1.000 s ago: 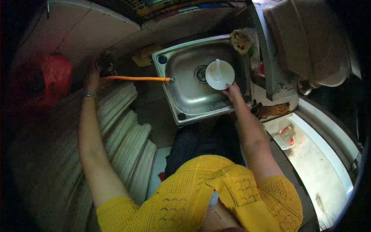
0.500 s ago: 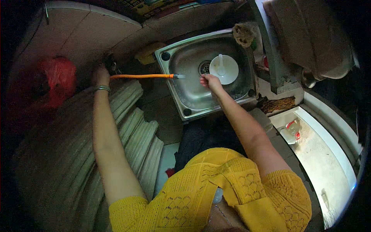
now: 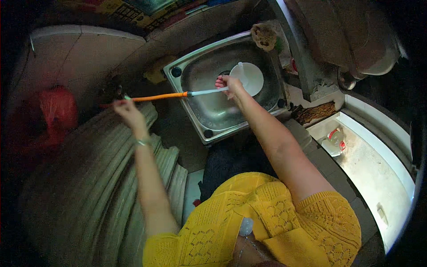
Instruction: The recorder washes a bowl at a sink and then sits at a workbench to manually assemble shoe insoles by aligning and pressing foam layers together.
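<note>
While the right hand [image 3: 229, 83] is closed around the pale nozzle end of the orange hose [image 3: 160, 96] beside the white bowl [image 3: 249, 78] in the steel sink [image 3: 213, 111], the left hand [image 3: 126, 109] is pinched at the hose's far end, apparently at a tap.

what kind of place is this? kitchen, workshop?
Likely a cramped home washing-up corner, kitchen-like. Cues: a square stainless-steel sink holding a round white plastic dish, an orange hose with a white tip running into the basin, and a brown scrubbing sponge on the rim.
</note>
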{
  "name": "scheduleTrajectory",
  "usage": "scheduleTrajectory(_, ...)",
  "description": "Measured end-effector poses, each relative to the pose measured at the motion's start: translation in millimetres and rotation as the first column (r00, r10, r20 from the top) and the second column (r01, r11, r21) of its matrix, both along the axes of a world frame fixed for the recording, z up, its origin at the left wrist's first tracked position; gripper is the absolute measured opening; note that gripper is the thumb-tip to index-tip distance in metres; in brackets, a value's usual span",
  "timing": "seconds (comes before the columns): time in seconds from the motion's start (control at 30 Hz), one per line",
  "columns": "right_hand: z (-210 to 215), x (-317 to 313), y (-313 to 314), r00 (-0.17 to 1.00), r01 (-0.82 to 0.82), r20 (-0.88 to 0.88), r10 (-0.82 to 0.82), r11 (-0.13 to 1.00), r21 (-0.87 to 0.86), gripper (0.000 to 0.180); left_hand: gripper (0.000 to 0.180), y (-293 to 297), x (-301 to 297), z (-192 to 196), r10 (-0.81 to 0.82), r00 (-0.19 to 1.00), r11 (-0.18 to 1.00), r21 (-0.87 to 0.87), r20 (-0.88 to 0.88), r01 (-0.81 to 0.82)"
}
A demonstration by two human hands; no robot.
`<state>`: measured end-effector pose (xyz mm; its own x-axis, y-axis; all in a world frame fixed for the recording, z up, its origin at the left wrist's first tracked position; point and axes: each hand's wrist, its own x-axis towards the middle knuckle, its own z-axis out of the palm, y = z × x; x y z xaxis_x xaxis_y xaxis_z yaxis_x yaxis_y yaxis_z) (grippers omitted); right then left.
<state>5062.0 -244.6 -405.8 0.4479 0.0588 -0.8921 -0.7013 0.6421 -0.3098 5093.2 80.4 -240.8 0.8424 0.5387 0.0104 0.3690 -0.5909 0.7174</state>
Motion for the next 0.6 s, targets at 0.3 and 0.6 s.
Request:
scheduleTrajectory(0.3, -16.0, 21.3, -10.6, 0.627, -0.435, -0.05, 0.778, 0.296, -0.851, 0.029, 0.059, -263.9, -82.7, -59.2, -0.387, 0.883, -0.031, -0.954, -0.265, -0.299)
scheduleTrajectory(0.6, 41.1, -36.0, 37.2, 0.721, -0.262, 0.249, 0.647, 0.587, -0.766, 0.046, 0.081, -235.6, -24.5, -175.9, -0.168, 0.885, 0.019, -0.899, -0.435, -0.438)
